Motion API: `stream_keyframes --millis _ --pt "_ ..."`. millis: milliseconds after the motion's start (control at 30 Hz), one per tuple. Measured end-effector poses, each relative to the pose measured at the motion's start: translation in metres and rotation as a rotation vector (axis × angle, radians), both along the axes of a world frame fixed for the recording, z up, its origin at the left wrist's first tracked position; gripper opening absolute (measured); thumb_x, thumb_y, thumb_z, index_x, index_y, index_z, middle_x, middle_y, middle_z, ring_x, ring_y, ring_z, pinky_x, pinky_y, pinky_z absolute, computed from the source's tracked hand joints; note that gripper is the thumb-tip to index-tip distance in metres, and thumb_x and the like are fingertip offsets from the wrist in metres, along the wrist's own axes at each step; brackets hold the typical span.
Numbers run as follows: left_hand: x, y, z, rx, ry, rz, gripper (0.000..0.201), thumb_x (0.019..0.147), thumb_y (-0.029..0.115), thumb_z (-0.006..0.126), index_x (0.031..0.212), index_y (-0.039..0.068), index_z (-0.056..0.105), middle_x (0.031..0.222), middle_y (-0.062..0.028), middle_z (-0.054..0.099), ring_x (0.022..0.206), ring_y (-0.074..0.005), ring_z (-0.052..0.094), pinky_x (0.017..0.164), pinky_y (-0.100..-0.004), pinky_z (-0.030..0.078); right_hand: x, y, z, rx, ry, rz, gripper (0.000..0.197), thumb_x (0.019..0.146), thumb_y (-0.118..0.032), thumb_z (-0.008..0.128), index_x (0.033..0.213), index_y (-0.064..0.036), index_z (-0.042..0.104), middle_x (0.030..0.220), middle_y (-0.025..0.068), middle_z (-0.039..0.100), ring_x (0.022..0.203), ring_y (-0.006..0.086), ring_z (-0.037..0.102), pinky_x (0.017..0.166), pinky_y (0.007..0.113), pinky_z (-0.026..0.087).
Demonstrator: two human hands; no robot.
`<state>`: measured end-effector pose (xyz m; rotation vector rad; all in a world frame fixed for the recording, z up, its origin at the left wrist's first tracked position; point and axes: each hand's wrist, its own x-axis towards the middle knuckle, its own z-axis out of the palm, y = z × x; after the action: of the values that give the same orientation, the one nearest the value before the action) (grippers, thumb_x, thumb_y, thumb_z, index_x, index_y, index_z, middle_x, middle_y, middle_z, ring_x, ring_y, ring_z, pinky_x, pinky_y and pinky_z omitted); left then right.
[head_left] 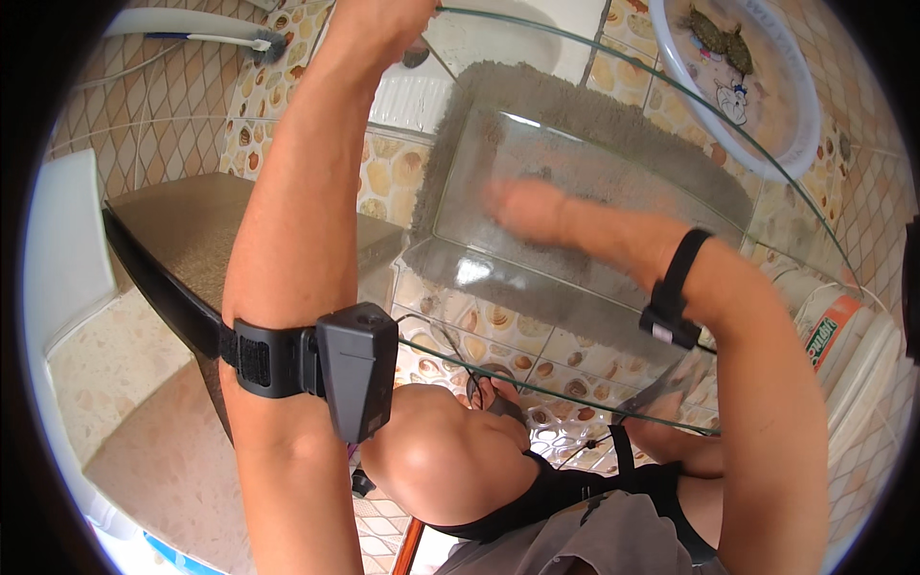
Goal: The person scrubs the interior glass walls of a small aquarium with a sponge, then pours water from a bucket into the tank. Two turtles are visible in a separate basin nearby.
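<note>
Glass tank (594, 240), clear and rectangular, tilted up above a tiled floor (498, 335), its open top toward the camera; a grey mat (575, 105) shows through its base. The right hand (527, 209) is inside, blurred, lying flat with fingers extended against the bottom pane. The left hand (383, 24) reaches to the far upper rim; whether it grips cannot be told, as the frame edge cuts it off. Judged rigid, heavy, brittle and slippery if wet: best held at rims and corners, not mid-pane. 1 white basin (767, 115) holding 2 turtles (719, 38) stands upper right; a brush (259, 40) lies upper left; a bucket (843, 335) stands right.
</note>
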<state>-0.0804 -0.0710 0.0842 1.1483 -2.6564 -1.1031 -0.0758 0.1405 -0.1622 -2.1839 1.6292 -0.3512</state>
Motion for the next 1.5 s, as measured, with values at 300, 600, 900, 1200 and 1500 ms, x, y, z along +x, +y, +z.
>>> stream_keyframes --millis 300,600,900,1200,1500 --pt "0.001 0.003 -0.001 -0.007 0.017 0.008 0.051 0.093 0.041 0.056 0.096 -0.007 0.074 0.088 -0.019 0.073 0.069 -0.0284 0.07 0.061 -0.0401 0.055 0.011 -0.002 0.011 0.181 0.046 -0.007 0.028 0.089 -0.011 0.056 0.114 -0.0008 0.058 0.106 0.0184 0.068 0.097 0.0349 0.071 0.078 0.044 0.06" --pt "-0.002 -0.007 -0.006 -0.007 -0.011 -0.016 0.053 0.093 0.042 0.055 0.098 -0.008 0.073 0.092 -0.022 0.073 0.072 -0.0313 0.071 0.064 -0.0406 0.055 -0.024 0.034 0.034 0.341 0.082 -0.28 0.02 0.096 -0.015 0.052 0.101 0.0009 0.063 0.103 0.0237 0.067 0.092 0.0383 0.071 0.078 0.05 0.059" --pt "-0.001 0.004 0.001 0.001 -0.001 0.007 0.054 0.094 0.042 0.055 0.097 -0.008 0.074 0.093 -0.0233 0.074 0.074 -0.0312 0.072 0.067 -0.0419 0.056 -0.009 -0.023 -0.028 -0.174 0.475 -0.301 0.024 0.081 -0.014 0.064 0.097 0.0018 0.073 0.104 0.0177 0.061 0.102 0.033 0.061 0.084 0.041 0.052" --pt "-0.001 -0.008 -0.005 -0.035 -0.031 -0.006 0.056 0.09 0.046 0.053 0.098 -0.004 0.076 0.096 -0.0254 0.075 0.087 -0.0352 0.071 0.085 -0.0449 0.053 -0.04 0.059 0.013 0.154 0.594 -0.303 0.032 0.09 -0.015 0.057 0.111 0.0065 0.069 0.116 0.0205 0.061 0.102 0.0312 0.06 0.09 0.04 0.051" --pt "-0.003 -0.003 -0.007 0.064 -0.014 0.047 0.056 0.09 0.049 0.055 0.098 -0.003 0.074 0.094 -0.017 0.073 0.073 -0.0275 0.073 0.062 -0.0377 0.051 -0.03 0.042 -0.002 -0.004 0.429 -0.451 0.026 0.087 -0.016 0.062 0.103 0.0013 0.074 0.11 0.0169 0.064 0.107 0.0314 0.059 0.088 0.041 0.049"
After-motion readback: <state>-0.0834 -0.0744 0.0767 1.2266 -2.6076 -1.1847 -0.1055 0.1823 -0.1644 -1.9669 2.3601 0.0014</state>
